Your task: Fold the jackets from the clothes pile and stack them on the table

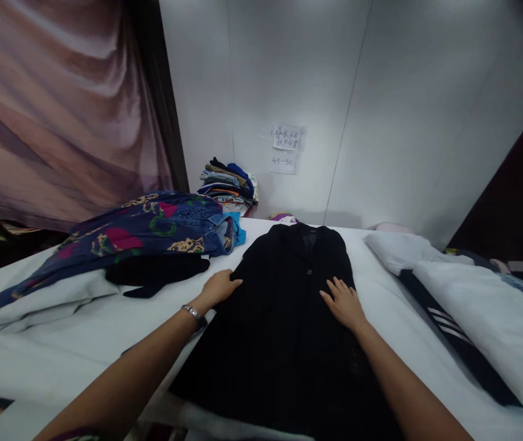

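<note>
A black jacket [284,324] lies front up on the white-covered table, with its collar at the far side and a button showing on the chest. At the jacket's left edge, my left hand [219,288] has its fingers closed on the cloth near the sleeve; part of the fingers is hidden. My right hand [345,305] rests flat on the right side of the jacket, fingers stretched out and holding nothing. A metal bracelet is on my left wrist.
Left of the jacket lie a patterned denim garment [151,226] and a black garment [155,269]. A stack of folded clothes [227,187] stands by the wall. On the right are white padded pieces [486,318] and a dark striped garment [454,334].
</note>
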Demonstrator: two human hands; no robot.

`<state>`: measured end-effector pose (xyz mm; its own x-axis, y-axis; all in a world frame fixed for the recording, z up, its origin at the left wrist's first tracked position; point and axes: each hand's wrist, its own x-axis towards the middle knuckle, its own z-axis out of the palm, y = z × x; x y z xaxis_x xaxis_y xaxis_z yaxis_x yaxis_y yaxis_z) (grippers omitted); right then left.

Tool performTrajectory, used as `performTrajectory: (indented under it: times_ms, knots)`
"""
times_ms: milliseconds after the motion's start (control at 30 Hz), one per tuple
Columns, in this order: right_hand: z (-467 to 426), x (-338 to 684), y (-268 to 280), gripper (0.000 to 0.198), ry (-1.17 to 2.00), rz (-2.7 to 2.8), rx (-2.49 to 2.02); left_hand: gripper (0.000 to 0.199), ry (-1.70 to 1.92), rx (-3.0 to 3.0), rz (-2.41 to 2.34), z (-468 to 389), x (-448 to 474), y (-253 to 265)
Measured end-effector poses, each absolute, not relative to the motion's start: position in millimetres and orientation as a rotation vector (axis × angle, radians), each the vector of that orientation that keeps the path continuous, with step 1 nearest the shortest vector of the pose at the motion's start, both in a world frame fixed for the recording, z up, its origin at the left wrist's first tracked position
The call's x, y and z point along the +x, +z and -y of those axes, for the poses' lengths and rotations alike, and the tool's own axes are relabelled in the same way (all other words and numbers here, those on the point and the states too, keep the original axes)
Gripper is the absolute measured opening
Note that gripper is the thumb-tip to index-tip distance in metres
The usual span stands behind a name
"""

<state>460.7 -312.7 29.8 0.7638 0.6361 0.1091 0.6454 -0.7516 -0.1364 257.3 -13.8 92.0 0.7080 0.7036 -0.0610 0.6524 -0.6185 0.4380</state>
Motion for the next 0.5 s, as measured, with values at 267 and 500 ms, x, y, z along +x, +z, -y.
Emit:
performTrajectory:
  times_ms: [267, 500]
  knots:
    - [316, 472, 40, 0.059, 0.176, 0.94, -2.672, 0.02, 0.318, 2.215, -0.951, -8, 259, 143]
    - [299, 445, 87, 0.052, 0.365, 0.911, -1.906, 0.021, 0.254, 1.063, -0.728, 1, 257, 170]
